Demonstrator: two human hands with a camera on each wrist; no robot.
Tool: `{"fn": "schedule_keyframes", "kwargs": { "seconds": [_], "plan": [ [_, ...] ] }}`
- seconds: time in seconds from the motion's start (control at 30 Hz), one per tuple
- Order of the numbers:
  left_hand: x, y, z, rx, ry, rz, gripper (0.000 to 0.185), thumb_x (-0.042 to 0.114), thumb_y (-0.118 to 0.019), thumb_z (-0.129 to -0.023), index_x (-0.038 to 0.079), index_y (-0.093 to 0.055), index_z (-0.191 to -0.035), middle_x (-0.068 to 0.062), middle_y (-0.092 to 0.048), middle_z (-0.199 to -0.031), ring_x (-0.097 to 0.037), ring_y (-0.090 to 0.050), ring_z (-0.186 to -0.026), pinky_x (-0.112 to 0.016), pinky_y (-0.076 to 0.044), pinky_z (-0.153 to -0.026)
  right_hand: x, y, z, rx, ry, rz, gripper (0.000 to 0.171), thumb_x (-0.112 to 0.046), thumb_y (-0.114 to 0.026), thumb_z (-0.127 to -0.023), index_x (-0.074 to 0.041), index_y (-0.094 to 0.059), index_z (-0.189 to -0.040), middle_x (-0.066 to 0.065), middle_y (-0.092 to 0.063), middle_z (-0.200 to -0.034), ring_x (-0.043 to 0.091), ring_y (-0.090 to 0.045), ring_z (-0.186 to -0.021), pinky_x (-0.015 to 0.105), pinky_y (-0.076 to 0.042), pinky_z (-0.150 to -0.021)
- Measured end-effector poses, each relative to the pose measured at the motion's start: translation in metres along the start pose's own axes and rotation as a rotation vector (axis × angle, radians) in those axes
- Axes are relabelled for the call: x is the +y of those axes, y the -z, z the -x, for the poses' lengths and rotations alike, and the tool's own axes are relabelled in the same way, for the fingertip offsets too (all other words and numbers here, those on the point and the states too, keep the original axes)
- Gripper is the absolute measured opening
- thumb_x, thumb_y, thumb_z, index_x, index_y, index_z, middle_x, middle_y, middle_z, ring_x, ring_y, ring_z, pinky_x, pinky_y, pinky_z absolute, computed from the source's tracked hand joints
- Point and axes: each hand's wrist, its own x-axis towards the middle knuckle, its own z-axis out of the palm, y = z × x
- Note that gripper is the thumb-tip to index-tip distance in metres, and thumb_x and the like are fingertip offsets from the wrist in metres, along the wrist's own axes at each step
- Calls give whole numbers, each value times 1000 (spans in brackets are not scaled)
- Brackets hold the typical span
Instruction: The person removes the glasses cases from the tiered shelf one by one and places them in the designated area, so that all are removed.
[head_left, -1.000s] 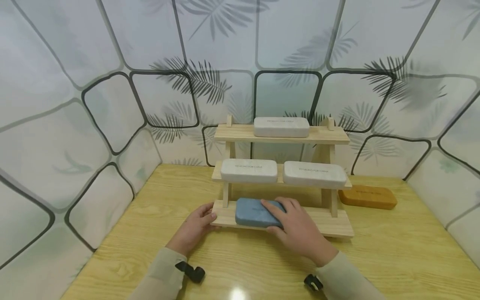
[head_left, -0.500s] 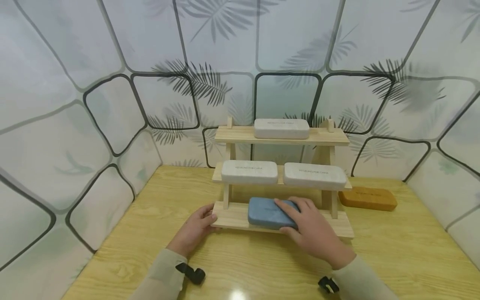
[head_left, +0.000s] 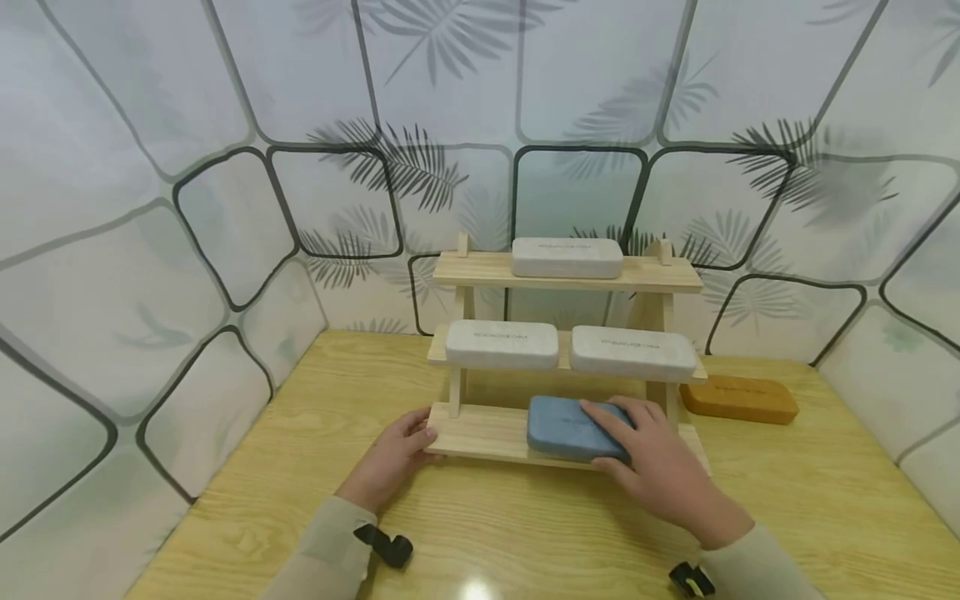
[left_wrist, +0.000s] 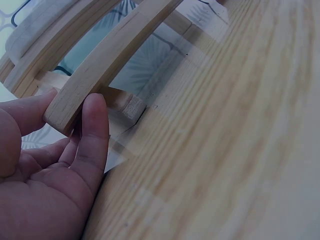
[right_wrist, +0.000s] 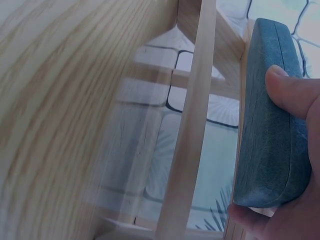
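A three-tier wooden display stand [head_left: 480,433] stands on the table. On its bottom board lies a blue glasses case [head_left: 564,427], gripped at its right end by my right hand [head_left: 660,471]. The right wrist view shows my thumb along the front side of the blue case [right_wrist: 270,130]; part of that hand is out of frame there. My left hand [head_left: 393,454] pinches the left end of the bottom board [left_wrist: 80,95], thumb and fingers on opposite faces in the left wrist view.
White cases sit on the upper tiers: one on top [head_left: 567,260], one at middle left [head_left: 501,344], one at middle right [head_left: 633,353]. An orange case [head_left: 738,400] lies on the wooden table [head_left: 510,525], right of the stand. Patterned fabric walls [head_left: 225,275] surround the table.
My right hand has moved rightward along the bottom board with the blue glasses case, from near the left end to past the middle. My left hand still holds the board's left end.
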Motion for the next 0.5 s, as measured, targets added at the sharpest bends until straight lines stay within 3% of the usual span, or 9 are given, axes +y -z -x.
{"fn": "schedule_keyframes", "kwargs": {
  "seconds": [0.5],
  "plan": [
    [3, -1, 2, -16, 0, 9, 61, 19, -53, -107, -3, -25, -157, -27, -43, -147, -34, -56, -124, -41, -54, -95, 20, 19, 18, 24, -32, 5, 77, -33, -80, -89, -27, -44, -156, 18, -48, -139, 41, -46, -123, 60, -49, -90]
  ]
}}
